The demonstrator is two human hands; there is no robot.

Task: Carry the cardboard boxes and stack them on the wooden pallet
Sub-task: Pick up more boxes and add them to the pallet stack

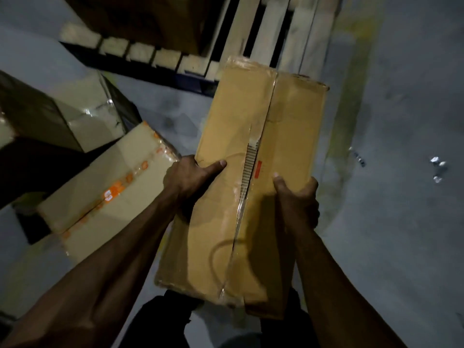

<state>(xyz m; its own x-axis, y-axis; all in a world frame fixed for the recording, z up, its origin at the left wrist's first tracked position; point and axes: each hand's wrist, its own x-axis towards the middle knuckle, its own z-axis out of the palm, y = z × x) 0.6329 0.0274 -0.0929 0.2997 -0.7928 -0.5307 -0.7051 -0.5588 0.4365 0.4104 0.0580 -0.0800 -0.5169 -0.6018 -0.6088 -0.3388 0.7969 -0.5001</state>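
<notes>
In the head view, a long cardboard box (241, 187) was held lengthwise in front of the person, above the grey floor (401, 109). The left hand (190, 182) was clenched on the box's left edge, thumb laid across the top face; the right hand (296, 197) was clenched on its right edge, thumb likewise on top. Each grip was thus grasping the box, neither released. A taped centre seam was seen along the top, torn open partway so that the corrugation showed.

The wooden pallet (271, 36) lay at the far side, just beyond the box's far end — its pale slats were seen bare on the right. A dark box (140, 18) appeared to stand on the pallet's far left part, though blur and shadow left this uncertain.

To the left, on the floor, two more boxes were seen: one with orange-printed tape (105, 189) nearer, and another (75, 114) beyond it, close against it.

The task was judged to be part-way along — one box was being carried toward the pallet and had not yet been set down, and at least two boxes were left to be fetched and stacked.
</notes>
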